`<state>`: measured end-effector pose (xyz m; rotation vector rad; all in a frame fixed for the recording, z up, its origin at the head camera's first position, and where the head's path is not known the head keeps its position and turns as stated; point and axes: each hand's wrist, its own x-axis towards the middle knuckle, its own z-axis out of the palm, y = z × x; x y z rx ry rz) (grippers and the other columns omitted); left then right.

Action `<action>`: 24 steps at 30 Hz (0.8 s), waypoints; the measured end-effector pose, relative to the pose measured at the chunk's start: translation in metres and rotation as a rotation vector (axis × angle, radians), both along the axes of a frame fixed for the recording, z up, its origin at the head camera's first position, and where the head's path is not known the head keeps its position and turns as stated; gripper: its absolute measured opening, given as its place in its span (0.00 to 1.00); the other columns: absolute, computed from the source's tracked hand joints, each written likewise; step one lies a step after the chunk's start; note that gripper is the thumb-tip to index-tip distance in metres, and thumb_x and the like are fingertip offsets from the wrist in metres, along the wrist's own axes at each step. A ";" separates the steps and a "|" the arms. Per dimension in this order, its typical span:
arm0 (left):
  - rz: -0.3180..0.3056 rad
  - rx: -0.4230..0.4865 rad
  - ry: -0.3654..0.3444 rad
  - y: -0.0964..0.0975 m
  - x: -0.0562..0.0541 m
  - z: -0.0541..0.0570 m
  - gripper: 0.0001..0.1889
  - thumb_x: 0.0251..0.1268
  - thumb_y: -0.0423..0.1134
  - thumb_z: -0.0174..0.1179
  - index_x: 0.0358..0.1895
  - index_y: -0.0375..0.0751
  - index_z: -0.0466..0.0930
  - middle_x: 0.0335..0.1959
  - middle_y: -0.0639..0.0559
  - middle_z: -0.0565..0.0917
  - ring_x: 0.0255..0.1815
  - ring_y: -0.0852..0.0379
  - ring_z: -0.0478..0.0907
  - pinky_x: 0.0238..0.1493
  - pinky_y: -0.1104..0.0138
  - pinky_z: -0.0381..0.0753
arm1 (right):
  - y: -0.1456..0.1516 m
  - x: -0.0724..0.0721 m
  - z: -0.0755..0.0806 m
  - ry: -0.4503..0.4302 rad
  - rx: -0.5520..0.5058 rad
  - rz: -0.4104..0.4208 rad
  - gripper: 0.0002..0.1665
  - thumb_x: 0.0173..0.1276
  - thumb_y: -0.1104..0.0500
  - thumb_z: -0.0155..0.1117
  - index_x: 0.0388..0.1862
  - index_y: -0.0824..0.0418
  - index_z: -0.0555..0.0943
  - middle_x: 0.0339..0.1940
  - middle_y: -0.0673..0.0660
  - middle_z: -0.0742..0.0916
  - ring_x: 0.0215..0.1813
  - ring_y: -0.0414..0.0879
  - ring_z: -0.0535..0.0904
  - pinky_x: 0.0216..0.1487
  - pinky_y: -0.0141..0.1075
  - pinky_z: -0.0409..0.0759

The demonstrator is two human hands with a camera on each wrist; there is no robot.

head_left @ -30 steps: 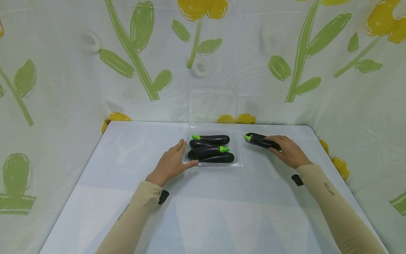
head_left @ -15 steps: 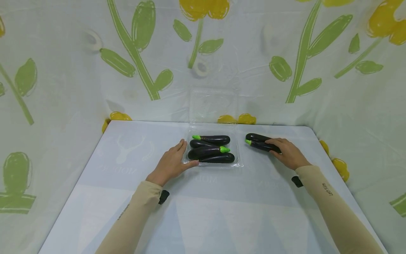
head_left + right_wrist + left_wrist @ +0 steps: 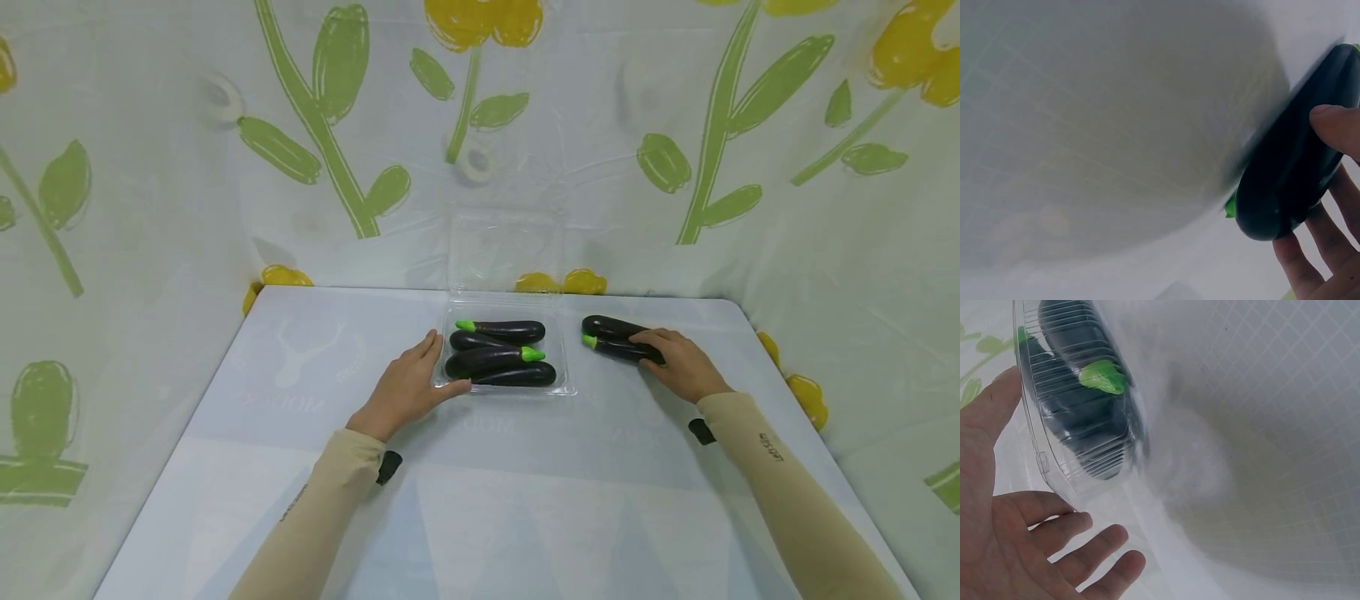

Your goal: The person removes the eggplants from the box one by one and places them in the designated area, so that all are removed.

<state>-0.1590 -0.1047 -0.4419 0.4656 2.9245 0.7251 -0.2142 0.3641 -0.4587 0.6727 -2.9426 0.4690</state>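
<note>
The left hand (image 3: pixel 408 385) lay spread against the near-left corner of the clear tray (image 3: pixel 567 367), while the right hand (image 3: pixel 678 364) gripped an eggplant (image 3: pixel 613 347) on the table (image 3: pixel 525 483), right of the tray. Four eggplants (image 3: pixel 501 358) were already inside; another eggplant (image 3: pixel 604 326) lay just behind the held one, so two seemed left.

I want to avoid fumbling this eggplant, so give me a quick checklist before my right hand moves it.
1. Right hand grips an eggplant: ok.
2. Left hand steadies the clear tray: ok.
3. Tray lid stands open: ok.
4. Space in the tray: cannot tell, four eggplants already fill it.
5. Second loose eggplant lies clear of the grip: cannot tell, they look touching.
</note>
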 end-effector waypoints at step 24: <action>0.001 -0.001 -0.003 0.000 0.000 0.001 0.54 0.65 0.68 0.61 0.79 0.30 0.52 0.81 0.37 0.52 0.78 0.37 0.56 0.76 0.48 0.60 | -0.002 0.002 0.008 -0.008 -0.032 -0.056 0.28 0.68 0.61 0.72 0.66 0.58 0.78 0.65 0.68 0.79 0.67 0.68 0.71 0.64 0.64 0.71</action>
